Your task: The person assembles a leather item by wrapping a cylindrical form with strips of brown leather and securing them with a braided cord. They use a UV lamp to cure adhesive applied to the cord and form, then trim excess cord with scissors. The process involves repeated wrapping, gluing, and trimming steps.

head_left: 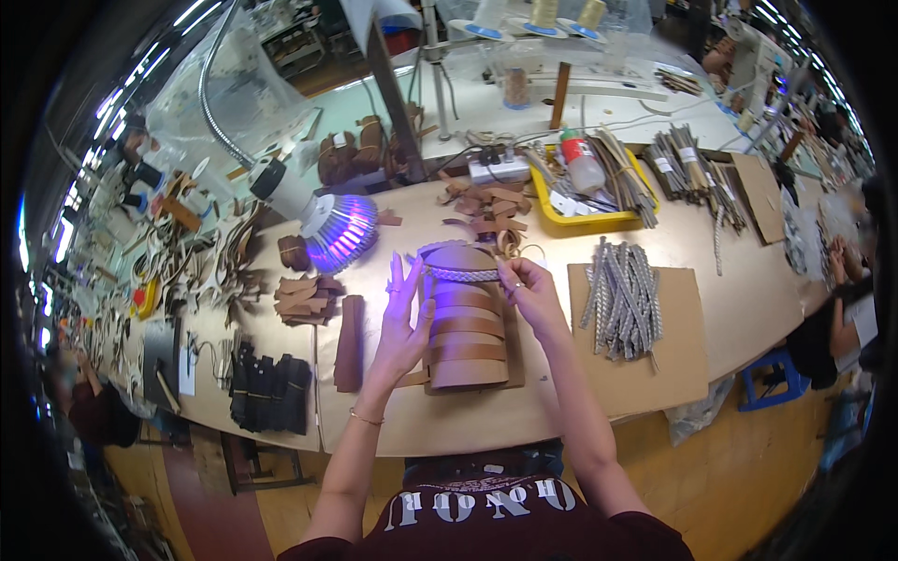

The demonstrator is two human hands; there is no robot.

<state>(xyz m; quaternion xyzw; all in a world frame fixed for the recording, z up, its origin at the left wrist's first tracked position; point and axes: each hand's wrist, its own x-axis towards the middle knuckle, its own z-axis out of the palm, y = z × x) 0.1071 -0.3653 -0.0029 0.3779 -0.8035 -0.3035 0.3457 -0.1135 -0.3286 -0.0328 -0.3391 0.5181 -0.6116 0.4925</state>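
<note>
A rounded brown form (465, 374) lies in front of me with several brown leather strips (466, 323) across it. Over its far part runs a grey braided strap (463, 275). My right hand (535, 297) pinches the strap's right end between thumb and fingers. At the strap's left end, my left hand (404, 313) stands beside the form, its fingers stretched upward and its thumb apart from them. Purple light from a lamp (339, 232) falls on the left hand and the form. To the right, a pile of grey braided straps (625, 299) rests on a cardboard sheet (678, 360).
Brown leather pieces (307, 299), a long brown strip (350, 343) and black bundles (269, 388) lie at left. A yellow tray (589, 222) with a red-labelled bottle (584, 166) stands at the back, near bundled strips (692, 168). Other people sit at both sides.
</note>
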